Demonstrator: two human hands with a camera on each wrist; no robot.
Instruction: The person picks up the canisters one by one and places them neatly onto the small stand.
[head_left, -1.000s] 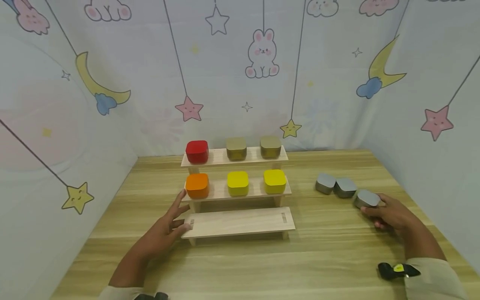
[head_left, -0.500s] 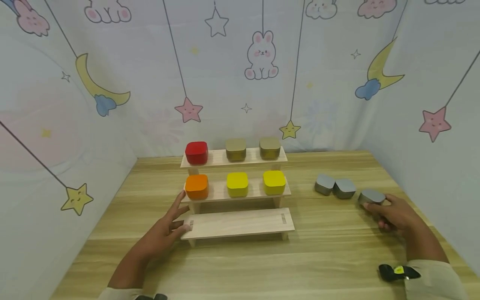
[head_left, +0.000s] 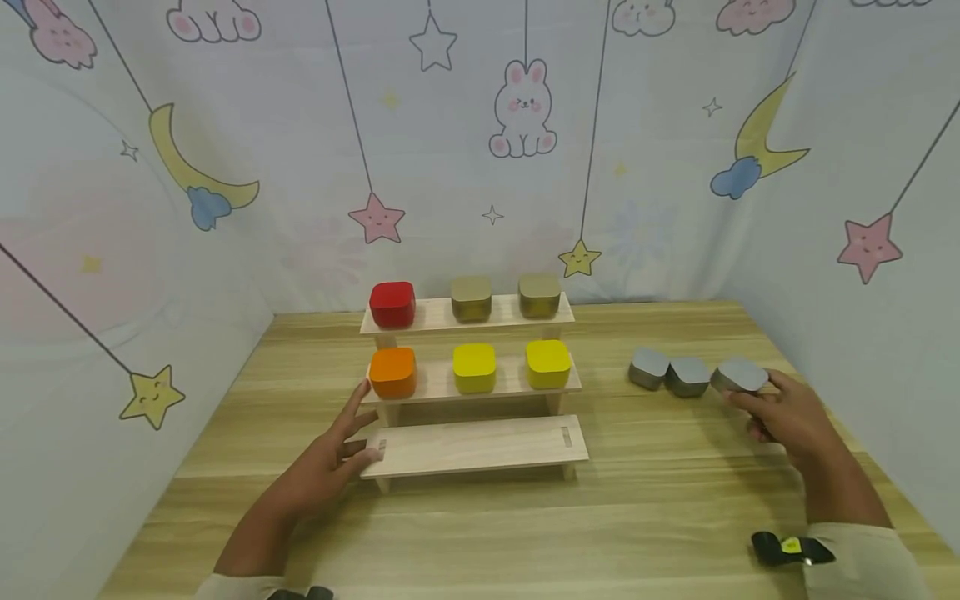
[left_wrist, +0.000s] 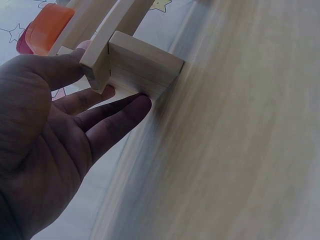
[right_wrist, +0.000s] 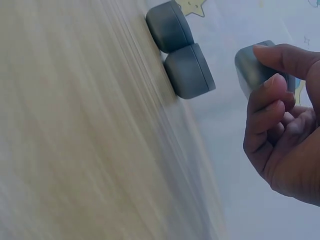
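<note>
head view: the right hand (head_left: 791, 417) pinches a gray box (head_left: 738, 372) between thumb and fingers; the box appears higher than half a second ago and closer to the middle gray box (head_left: 688, 377), just beside it. that one and the end gray box (head_left: 649, 367) have not moved. the left hand (head_left: 328, 460) remains beside the wooden stand (head_left: 480, 444), fingers loosely spread, thumb at the lowest shelf's left end. the red box (head_left: 392, 304) and orange box (head_left: 393, 372) have also kept their places on the stand.

left wrist view: the left hand's fingers reach out straight, grasping nothing.

right wrist view: the pinched box is clear of the table (right_wrist: 75, 125), apart from the other two, which touch.
</note>
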